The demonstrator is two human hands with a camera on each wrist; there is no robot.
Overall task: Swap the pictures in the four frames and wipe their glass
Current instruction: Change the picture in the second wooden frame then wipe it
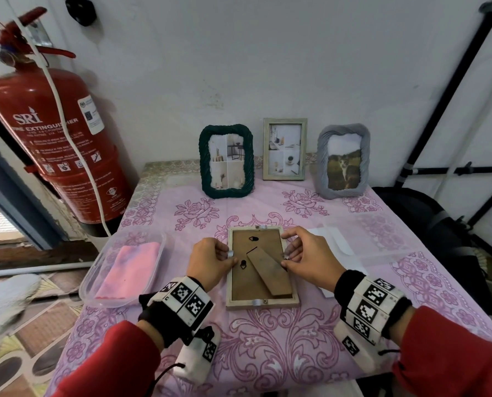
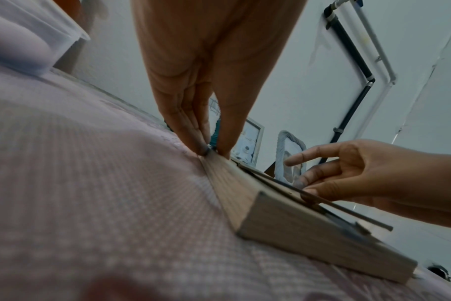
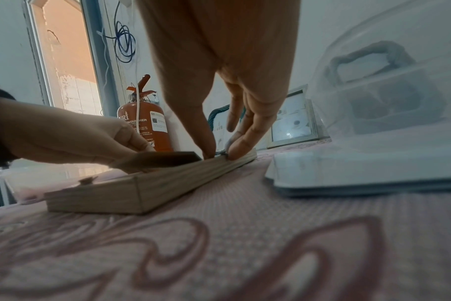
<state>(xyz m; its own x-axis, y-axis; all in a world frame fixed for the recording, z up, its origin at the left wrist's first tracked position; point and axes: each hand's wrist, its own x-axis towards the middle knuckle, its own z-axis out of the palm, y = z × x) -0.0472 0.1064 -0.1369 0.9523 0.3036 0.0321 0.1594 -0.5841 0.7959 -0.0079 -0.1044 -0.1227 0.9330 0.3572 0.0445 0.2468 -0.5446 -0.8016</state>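
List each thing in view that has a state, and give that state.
wooden frame: face down on the table, stand flap lifted
left hand: pinches a side clip
right hand: pinches the opposite clip
green frame: upright
silver frame: upright
grey frame: upright
pink cloth: folded in the tub

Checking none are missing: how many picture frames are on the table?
4: green frame, pale wooden frame and grey frame upright at the back; one face-down frame between the hands.

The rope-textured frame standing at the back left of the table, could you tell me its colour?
Dark green frame; the head view shows it best.
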